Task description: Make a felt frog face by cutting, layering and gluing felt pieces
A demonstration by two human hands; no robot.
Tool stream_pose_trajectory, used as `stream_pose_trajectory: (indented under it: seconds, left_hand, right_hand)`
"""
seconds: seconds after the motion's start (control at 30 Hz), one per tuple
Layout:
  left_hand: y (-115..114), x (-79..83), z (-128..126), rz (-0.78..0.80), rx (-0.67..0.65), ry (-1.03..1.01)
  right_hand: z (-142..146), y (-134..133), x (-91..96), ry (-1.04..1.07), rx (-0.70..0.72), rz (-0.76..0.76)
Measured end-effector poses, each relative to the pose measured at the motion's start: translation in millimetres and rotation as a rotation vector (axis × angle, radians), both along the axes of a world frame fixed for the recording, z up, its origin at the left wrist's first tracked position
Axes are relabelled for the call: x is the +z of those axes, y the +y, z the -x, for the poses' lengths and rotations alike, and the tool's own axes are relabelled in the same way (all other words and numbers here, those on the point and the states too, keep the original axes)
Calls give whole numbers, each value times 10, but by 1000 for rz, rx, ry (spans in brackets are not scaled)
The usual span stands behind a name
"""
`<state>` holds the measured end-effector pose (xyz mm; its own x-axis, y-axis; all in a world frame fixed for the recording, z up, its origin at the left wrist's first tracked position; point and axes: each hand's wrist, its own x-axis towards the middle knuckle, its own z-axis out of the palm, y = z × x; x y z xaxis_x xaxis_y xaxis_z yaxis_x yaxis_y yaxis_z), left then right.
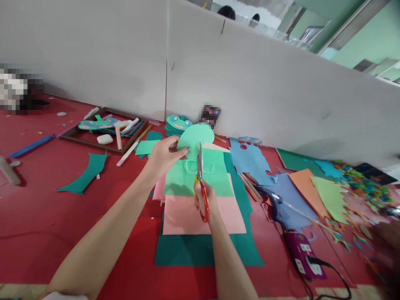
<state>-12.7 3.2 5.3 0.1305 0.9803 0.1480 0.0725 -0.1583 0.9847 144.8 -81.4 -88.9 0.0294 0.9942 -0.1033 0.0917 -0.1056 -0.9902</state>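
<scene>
Pale green cutout (pixel 195 134) in your left grip (pixel 162 156), scissors (pixel 200 162) in your right grip (pixel 211 198)

Your left grip is narrow, pinching the pale green cutout between thumb and fingers at its lower left edge, so most of the rounded piece extends up and to the right of your fingertips. Your right grip is closed around the red and yellow handles of the scissors, with the blades pointing up and away from you. Their tips overlap the lower part of the cutout in view, though you cannot tell from here whether they touch it. The cutout is raised over the bench (pixel 131 233), beyond your right grip. Beneath your hands, a light green sheet (pixel 215 183) bears a thin curved strip (pixel 211 170) and overlaps a pink sheet (pixel 184 216), which rests on a dark green sheet (pixel 187 252). Just behind your left grip sits a stack of frog-shaped cutouts (pixel 178 125); farther left is a brown tray (pixel 136 137) of pens and scraps. To your right lie a blue sheet (pixel 250 156) with holes, a glue gun (pixel 275 204) and, nearer you, a purple power strip (pixel 304 254)
</scene>
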Motion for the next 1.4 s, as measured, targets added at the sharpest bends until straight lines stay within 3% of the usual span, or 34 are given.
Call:
stream_pose_trajectory:
  seconds: [0.63, 1.4]
  left_hand:
    - [40, -6, 17, -44, 62, 4]
    - [37, -19, 24, -95, 86, -5]
  right_hand:
    - [-19, 8, -53, -91, 14, -24]
    - [1, 11, 9, -110, 5, -44]
